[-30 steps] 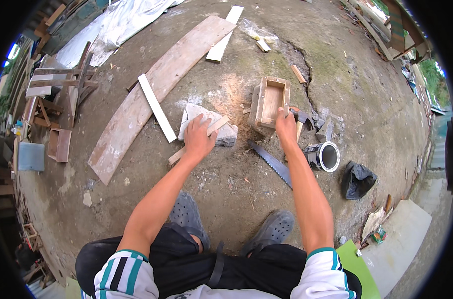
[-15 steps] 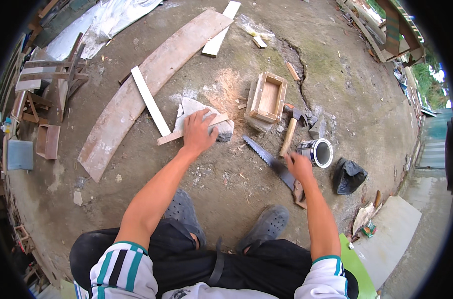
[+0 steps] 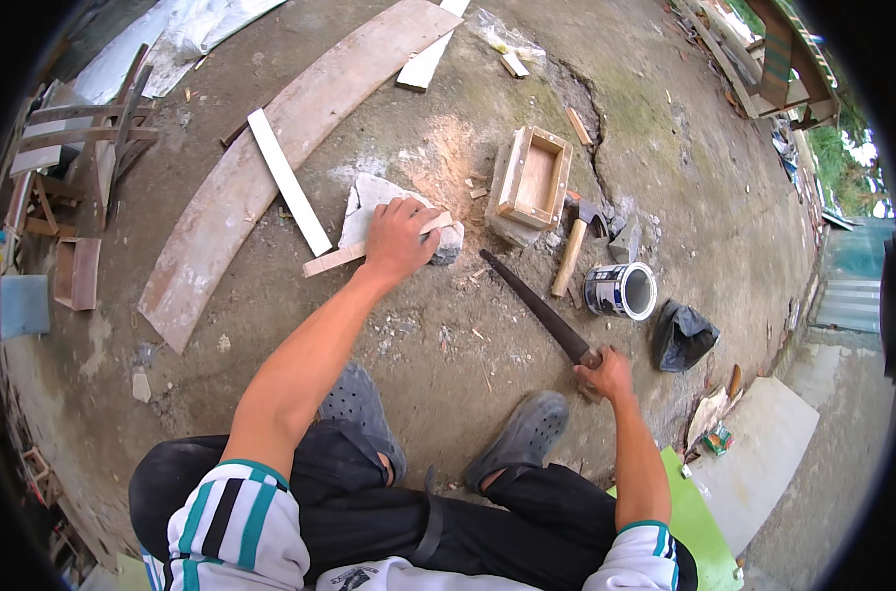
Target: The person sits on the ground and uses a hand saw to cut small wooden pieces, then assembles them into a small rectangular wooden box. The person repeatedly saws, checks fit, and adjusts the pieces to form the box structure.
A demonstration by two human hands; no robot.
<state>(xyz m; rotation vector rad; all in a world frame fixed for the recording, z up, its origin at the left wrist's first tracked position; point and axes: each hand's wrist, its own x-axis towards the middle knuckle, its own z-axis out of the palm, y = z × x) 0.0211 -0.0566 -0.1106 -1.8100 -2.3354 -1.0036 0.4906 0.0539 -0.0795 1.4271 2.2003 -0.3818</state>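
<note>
My left hand [image 3: 401, 236] is closed over a thin wooden strip [image 3: 332, 261], pressing it onto a pale broken stone block [image 3: 361, 204]. The strip's left end sticks out past the stone. On the right, my right hand [image 3: 606, 374] grips the handle of a handsaw [image 3: 539, 307]. Its dark blade points up and left, the tip a little to the right of the stone. A claw hammer [image 3: 570, 258] with a wooden handle lies beyond the saw. Past it, a small open wooden box [image 3: 536, 177] rests on a block.
An open paint can [image 3: 620, 292] and a black plastic bag [image 3: 684, 337] stand right of the saw. A long curved board [image 3: 288, 148] and a white-faced strip [image 3: 288, 182] lie at the left. Sawdust [image 3: 446, 148] covers ground behind the stone.
My right hand has moved down from near the hammer handle and taken hold of the saw's handle. The saw has turned, its blade now seen narrower. My left hand stays on the strip.
</note>
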